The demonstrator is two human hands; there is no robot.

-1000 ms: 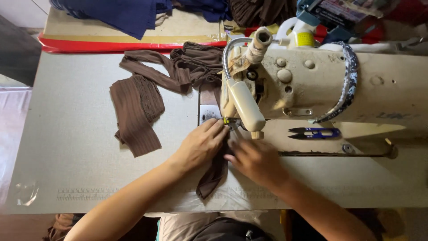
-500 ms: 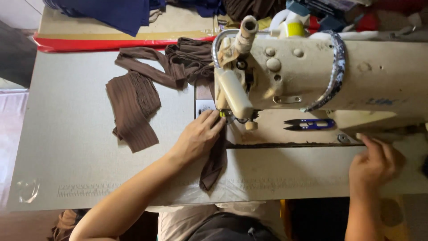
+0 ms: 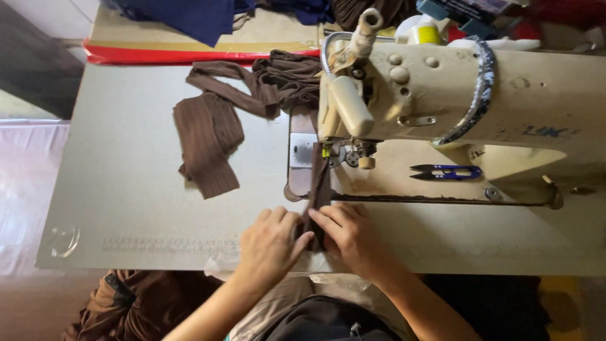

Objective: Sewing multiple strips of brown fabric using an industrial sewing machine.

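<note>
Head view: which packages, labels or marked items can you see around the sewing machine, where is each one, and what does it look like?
Maker's mark: on the cream sewing machine arm, right side; faded blue lettering.
White bottle: behind the machine head, top centre; rounded, with a yellow band.
Teal box: top edge, right of the bottle; only partly in view.
No screens or signs visible.

Soft, even light from above falls on the pale surface [image 3: 126, 208], with faint shadows under the hands. The sewing machine [image 3: 505, 95] looks slightly washed out. Focus is sharp, corners dimmer.
</note>
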